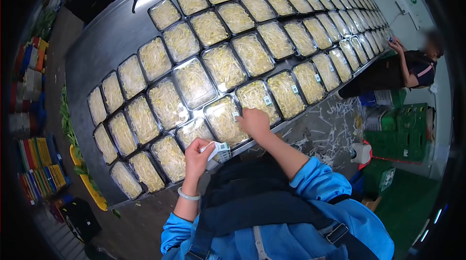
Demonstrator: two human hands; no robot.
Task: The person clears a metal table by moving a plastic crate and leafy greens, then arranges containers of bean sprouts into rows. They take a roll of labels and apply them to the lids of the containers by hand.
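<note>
Dozens of sealed trays of bean sprouts (pixel 194 83), laid in slanting rows across the grey counter (pixel 97 51). Labelling in hand, by the look of it. Right hand (pixel 255 121) down on the tray at the near edge (pixel 224 121), fingers bent onto the film at its corner. Whether pinching a sticker there or only pressing one flat, cannot tell at this size. Left hand (pixel 196 155) just off the near edge, fingers closed on a strip of labels (pixel 219 151), held up beside that tray.

Small stickers (pixel 267 100) already on the trays along the near edge to the right. None to be seen on those to the left. Judged from that: roughly midway along the near row, with the left stretch not yet done.

Next move probably calls for lifting the right hand clear, peeling one sticker off the strip, then setting it on the same corner of the neighbouring tray (pixel 184 131) and smoothing it down without creasing the film.

Farther along the same edge, toward the far right corner, another person (pixel 412 68) with hands at the trays there. Paper scraps (pixel 335 129) strewn on the floor below the edge, green crates (pixel 407 134) beyond.
</note>
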